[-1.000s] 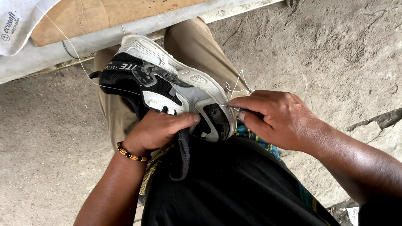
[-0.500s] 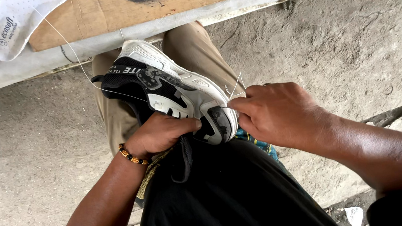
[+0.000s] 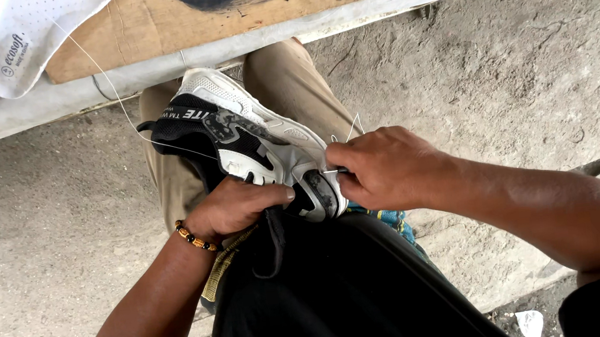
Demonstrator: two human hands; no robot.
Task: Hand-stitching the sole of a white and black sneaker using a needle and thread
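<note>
Shoe: black, white and grey sneaker (image 3: 252,140) lying across the person's lap
Left hand (image 3: 234,209): clasped around the shoe's toe end
Right hand (image 3: 389,166): pinching a needle (image 3: 330,171) at the toe
Thread (image 3: 113,91): runs toward the surface (image 3: 228,46)

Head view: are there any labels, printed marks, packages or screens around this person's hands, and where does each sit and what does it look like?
Printed mark on the white insole: top left on the bench, small dark lettering on perforated white foam.
Lettering on the sneaker: on the black heel collar, white letters, shoe held on the lap by the left hand with the right hand at its toe.
No packages, signs or screens show.
</note>
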